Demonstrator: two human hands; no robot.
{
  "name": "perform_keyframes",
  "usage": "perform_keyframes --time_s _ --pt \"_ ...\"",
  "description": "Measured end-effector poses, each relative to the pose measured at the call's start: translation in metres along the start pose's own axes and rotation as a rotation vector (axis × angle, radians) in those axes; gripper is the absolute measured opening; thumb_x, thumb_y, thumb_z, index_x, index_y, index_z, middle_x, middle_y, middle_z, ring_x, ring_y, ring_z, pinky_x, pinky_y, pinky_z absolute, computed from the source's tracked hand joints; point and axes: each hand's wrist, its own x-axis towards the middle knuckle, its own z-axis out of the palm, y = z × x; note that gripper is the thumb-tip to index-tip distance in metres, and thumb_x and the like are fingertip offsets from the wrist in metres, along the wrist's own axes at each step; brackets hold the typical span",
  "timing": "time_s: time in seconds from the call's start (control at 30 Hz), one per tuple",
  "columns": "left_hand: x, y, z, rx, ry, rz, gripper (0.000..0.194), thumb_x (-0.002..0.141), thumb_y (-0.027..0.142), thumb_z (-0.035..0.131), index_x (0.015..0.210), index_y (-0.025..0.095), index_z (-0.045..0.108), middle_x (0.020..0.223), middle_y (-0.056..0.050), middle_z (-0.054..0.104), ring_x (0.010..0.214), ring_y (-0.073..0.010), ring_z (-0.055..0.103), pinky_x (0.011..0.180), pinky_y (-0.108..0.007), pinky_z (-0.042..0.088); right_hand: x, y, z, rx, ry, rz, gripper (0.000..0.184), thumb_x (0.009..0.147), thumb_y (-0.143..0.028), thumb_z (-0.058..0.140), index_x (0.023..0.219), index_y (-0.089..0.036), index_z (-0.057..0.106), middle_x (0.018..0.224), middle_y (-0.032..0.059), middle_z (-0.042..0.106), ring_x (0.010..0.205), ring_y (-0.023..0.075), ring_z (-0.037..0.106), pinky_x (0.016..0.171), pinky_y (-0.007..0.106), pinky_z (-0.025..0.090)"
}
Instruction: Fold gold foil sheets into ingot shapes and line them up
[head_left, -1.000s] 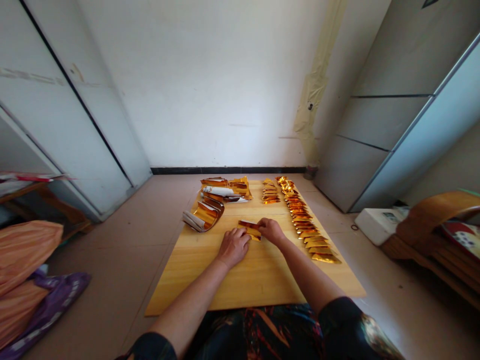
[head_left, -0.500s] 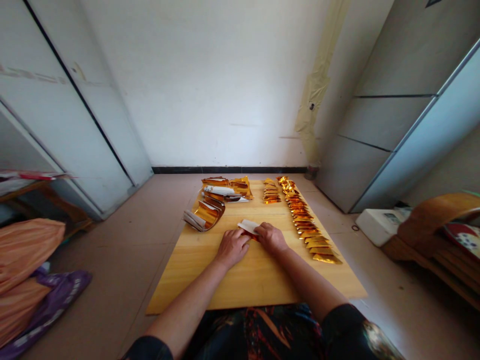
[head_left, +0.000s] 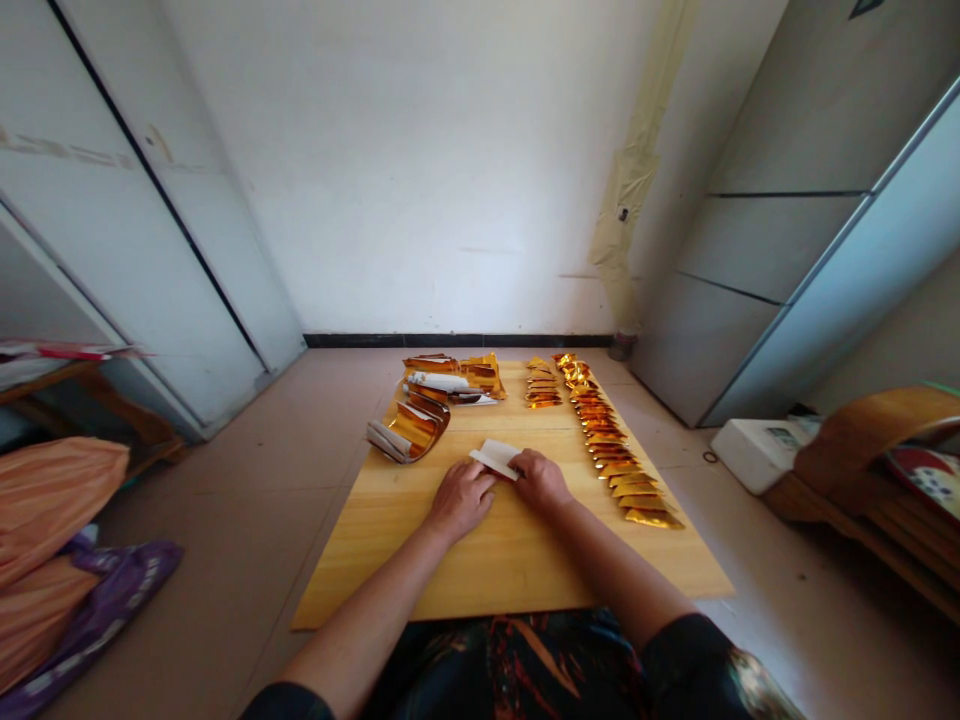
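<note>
A dark patterned garment [head_left: 510, 665] fills the bottom of the view, and two bare forearms [head_left: 360, 630] reach from it across a wooden board [head_left: 525, 570]. Both hands lie palm down with their fingers closed together, pressing on one folded piece [head_left: 491, 459] that lies on the board between them. Neither clearly pinches it, though the fingertips are partly hidden. The left hand [head_left: 459, 500] sits along the piece's near edge, and the right hand [head_left: 541, 480] covers its right end. A second ago the piece showed gold; now its white back faces up.

Beyond the hands, on the left, lie one curled bundle of gold strips [head_left: 409, 430] and, farther on, one heap of gold and white strips [head_left: 450, 378]. On the right runs one long row of folded gold pieces [head_left: 607, 445], around twenty, too overlapped to count exactly. Near the board's far edge sits one short stack of about six [head_left: 543, 385]. A white wall [head_left: 450, 200] rises behind.
</note>
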Motion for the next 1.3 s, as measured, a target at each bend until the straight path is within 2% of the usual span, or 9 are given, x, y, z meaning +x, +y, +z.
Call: perform_keyframes --time_s 0.1,0.2,0.33,0.47,0.63,0.83,0.97,1.17,1.3 --pt "-0.004 -0.005 -0.002 -0.004 0.013 0.019 0.024 0.08 0.016 0.054 0.097 0.025 0.068 0.101 -0.004 0.064 0.098 -0.02 0.056 0.091 -0.037 0.043 -0.004 -0.001 0.003 -0.099 0.017 -0.084 0.024 0.083 -0.013 0.048 0.095 -0.022 0.067 0.094 0.0051 0.064 0.091 0.0163 0.055 0.077 0.022 0.04" --pt "-0.009 -0.008 -0.009 0.019 0.086 -0.039 0.019 0.083 0.016 0.049 0.076 0.02 0.067 0.078 -0.003 0.065 0.078 -0.0166 0.058 0.079 -0.033 0.046 -0.007 -0.003 0.004 -0.193 -0.001 -0.133 0.022 0.087 -0.015 0.046 0.093 -0.02 0.066 0.094 0.0071 0.062 0.091 0.0182 0.053 0.076 0.025 0.039" --pt "-0.005 -0.006 -0.022 0.07 0.212 -0.094 0.019 0.084 0.021 0.048 0.078 0.019 0.066 0.079 -0.007 0.064 0.082 -0.0195 0.058 0.079 -0.036 0.047 -0.008 -0.004 0.004 -0.257 -0.017 -0.174 0.02 0.089 -0.017 0.044 0.092 -0.019 0.064 0.093 0.008 0.06 0.089 0.0193 0.051 0.076 0.027 0.038" --pt "0.005 -0.006 -0.018 0.024 0.064 0.054 0.029 0.082 0.022 0.053 0.109 0.02 0.063 0.119 -0.008 0.061 0.111 -0.0215 0.053 0.097 -0.037 0.042 -0.009 -0.002 0.005 -0.267 -0.003 -0.191 0.019 0.09 -0.019 0.044 0.094 -0.02 0.063 0.093 0.0077 0.059 0.089 0.0194 0.05 0.076 0.028 0.037" --pt "0.003 -0.011 -0.002 0.056 -0.117 0.02 0.033 0.083 0.032 0.055 0.113 0.021 0.061 0.125 -0.009 0.058 0.116 -0.0234 0.053 0.1 -0.04 0.041 -0.017 -0.004 -0.001 -0.265 -0.014 -0.209 0.015 0.087 -0.023 0.049 0.094 -0.019 0.061 0.097 0.0077 0.058 0.092 0.0201 0.047 0.077 0.029 0.034" --pt "-0.001 -0.01 -0.006 0.013 -0.156 0.0 0.038 0.081 0.035 0.058 0.117 0.024 0.058 0.131 -0.008 0.055 0.12 -0.0225 0.049 0.102 -0.041 0.036 -0.034 0.007 -0.018 -0.23 -0.033 -0.237 0.024 0.091 -0.031 0.043 0.103 -0.02 0.061 0.1 0.0073 0.058 0.095 0.0198 0.046 0.081 0.031 0.032" --pt "-0.001 -0.007 -0.008 0.022 -0.158 0.0 0.039 0.079 0.034 0.06 0.118 0.025 0.056 0.133 -0.008 0.053 0.122 -0.0232 0.048 0.099 -0.043 0.037 -0.038 0.016 -0.024 -0.164 -0.018 -0.206 0.023 0.088 -0.024 0.047 0.105 -0.021 0.062 0.11 0.0073 0.059 0.099 0.0195 0.047 0.084 0.03 0.034" --pt "-0.003 -0.008 -0.004 0.026 -0.15 -0.011 0.039 0.081 0.036 0.058 0.118 0.025 0.056 0.133 -0.009 0.053 0.123 -0.0236 0.047 0.099 -0.045 0.035 -0.028 -0.002 -0.013 -0.098 0.0 -0.307 0.034 0.09 -0.026 0.047 0.123 -0.022 0.055 0.128 0.0088 0.055 0.114 0.0217 0.045 0.091 0.034 0.034" --pt "-0.003 -0.009 -0.003 0.022 -0.147 -0.041 0.037 0.081 0.035 0.058 0.117 0.026 0.056 0.133 -0.008 0.053 0.123 -0.0236 0.047 0.102 -0.049 0.032 -0.028 -0.007 -0.007 -0.135 -0.032 -0.293 0.029 0.091 -0.031 0.046 0.115 -0.023 0.059 0.118 0.0081 0.06 0.108 0.0208 0.049 0.088 0.034 0.033"
